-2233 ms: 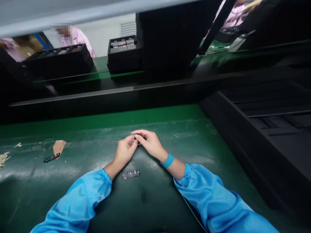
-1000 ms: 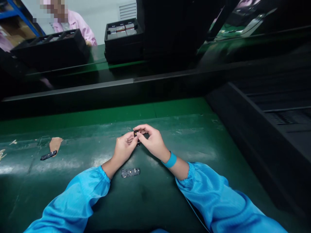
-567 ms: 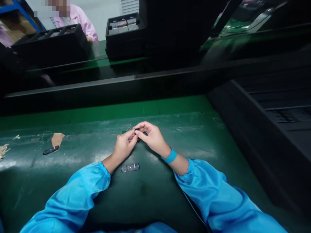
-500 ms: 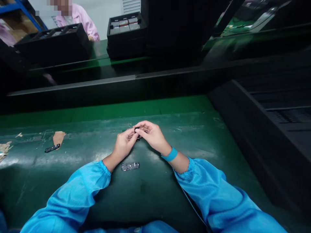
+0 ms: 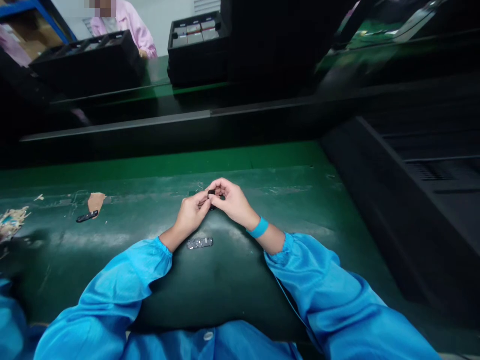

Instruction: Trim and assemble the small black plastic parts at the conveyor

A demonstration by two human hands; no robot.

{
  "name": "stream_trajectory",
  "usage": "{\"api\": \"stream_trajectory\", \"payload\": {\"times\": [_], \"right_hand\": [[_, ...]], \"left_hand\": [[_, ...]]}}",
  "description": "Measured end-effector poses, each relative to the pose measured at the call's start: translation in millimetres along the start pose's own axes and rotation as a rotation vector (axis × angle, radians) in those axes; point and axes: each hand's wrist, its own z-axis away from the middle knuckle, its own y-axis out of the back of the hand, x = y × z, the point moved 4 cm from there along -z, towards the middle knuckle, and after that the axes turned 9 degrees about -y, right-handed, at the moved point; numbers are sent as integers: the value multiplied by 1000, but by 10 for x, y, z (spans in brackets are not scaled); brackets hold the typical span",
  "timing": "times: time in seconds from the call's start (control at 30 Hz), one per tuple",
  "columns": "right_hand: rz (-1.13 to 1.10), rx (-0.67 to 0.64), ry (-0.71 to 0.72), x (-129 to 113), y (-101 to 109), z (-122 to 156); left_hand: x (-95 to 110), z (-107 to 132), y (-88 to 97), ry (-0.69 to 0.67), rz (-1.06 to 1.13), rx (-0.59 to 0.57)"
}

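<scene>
- Black part [image 5: 212, 192], small, mostly hidden
- Left hand [image 5: 190, 214] and right hand [image 5: 234, 203] curled nearly closed, pinching it
- Slim, speckled board [image 5: 200, 243] flat on scuffed counter [image 5: 232, 285], bodyward of them

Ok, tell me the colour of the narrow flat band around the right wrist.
The narrow flat wristband is plain turquoise blue, best seen in the head view.

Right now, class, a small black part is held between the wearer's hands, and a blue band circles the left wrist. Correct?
Not quite: the head view shows the blue band on the right hand's wrist, not the left hand's. The small black part is held as stated.
</scene>
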Motion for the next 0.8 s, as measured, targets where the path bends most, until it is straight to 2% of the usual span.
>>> {"api": "stream_trajectory", "payload": {"times": [0.1,0.2,0.27,0.33,0.4,0.47,0.63,0.7,0.8], "right_hand": [[112,52,79,-78,3,96],[371,110,301,-216,-57,276],[640,23,477,-294,-190,423],[859,-97,569,-331,-317,550],[980,-162,562,-368,-372,626],[1035,-240,512,-415,-379,663],[1126,-472,411,-491,-376,740],[1132,-522,395,-464,-418,798],[1143,-568,388,-357,-506,872]], "left_hand": [[33,33,66,19,108,80],[39,136,184,129,303,254],[56,258,238,204,361,309],[98,406,279,247,366,308],[160,553,331,260,324,254],[238,676,415,228,213,151],[390,918,603,-1,-251,-169],[402,1030,569,-35,-385,-249],[398,1159,440,-50,-489,-308]]}}
